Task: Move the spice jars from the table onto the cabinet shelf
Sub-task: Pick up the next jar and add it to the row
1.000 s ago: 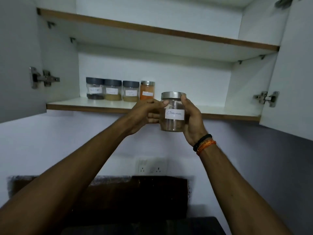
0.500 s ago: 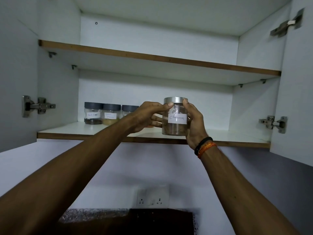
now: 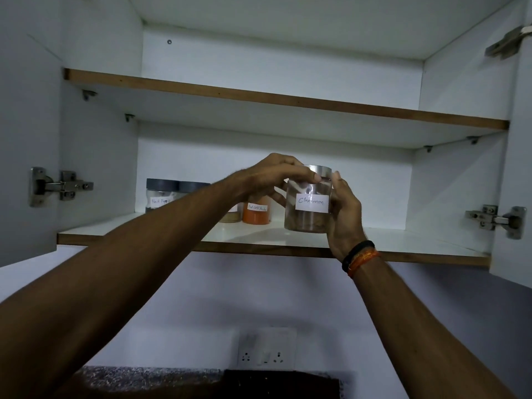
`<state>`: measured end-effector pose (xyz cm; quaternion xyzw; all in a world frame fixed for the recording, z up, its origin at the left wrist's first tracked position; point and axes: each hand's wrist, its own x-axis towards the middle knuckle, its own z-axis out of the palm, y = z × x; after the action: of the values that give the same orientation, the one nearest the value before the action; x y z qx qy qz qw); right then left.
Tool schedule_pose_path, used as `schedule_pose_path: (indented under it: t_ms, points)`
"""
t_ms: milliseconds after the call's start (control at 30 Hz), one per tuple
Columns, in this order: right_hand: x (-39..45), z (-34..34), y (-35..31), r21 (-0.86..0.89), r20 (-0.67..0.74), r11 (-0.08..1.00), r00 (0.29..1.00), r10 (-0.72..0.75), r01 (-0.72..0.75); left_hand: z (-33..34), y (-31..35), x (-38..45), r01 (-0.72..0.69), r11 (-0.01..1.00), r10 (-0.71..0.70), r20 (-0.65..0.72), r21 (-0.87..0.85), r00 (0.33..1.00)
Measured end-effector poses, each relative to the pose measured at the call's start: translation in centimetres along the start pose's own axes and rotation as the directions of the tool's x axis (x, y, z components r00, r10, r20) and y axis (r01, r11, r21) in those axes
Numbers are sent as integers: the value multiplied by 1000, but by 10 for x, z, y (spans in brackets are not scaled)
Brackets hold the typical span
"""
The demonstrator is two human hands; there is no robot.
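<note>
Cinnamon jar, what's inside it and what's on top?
The cinnamon jar holds brown contents in its lower part, partly covered by its white label. A silver lid caps it; the left hand fingers cover the lid's left edge.

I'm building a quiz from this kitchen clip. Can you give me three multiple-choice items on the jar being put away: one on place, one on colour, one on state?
1. Where do the jars already put away stand?
A. upper shelf
B. lower shelf, left part
C. on the table

2. What colour is the lid of the cinnamon jar?
A. silver
B. red
C. green

3. How is the cinnamon jar held?
A. by the left hand alone
B. by no hand
C. by both hands

Answers:
1. B: the black pepper jar and the red chilli jar stand on the left of the lower shelf.
2. A: the cinnamon jar has a shiny metal lid.
3. C: the left hand grips it near the lid and the right hand grips its side.
</note>
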<state>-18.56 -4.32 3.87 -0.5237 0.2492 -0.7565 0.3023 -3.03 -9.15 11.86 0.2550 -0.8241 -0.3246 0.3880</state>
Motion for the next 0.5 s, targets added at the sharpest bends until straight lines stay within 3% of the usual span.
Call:
schedule_pose_path:
  t_ms: [33,100,133,200,233,300,400,500]
  points:
    - [1,-3,3,-49,-27,999,1000,-14,12,0,-3,3,-4,1000,4,-11,2,1000]
    - [3,-11,10,-367,-86,926,988,-131,91,0,-8,11,-11,1000,12,-36,18,999]
    - [4,-19,15,-582,-74,800,971,-229,145,-1,-12,15,-11,1000,13,-45,27,999]
    - [5,-37,24,-896,53,392,927,-371,208,-4,-18,21,-3,999,5,-55,43,998]
    - [4,-47,29,-953,139,199,911,-388,230,-6,-21,25,4,999,-1,-57,54,998]
    - [3,-65,37,-963,264,-44,902,-342,266,-10,-29,31,19,997,-14,-62,81,998]
    - [4,-92,45,-950,301,-165,916,-267,264,-15,-39,40,51,992,-44,-62,115,997]
    - [9,-108,48,-946,306,-206,899,-315,250,-18,-51,50,84,989,-78,-56,118,995]
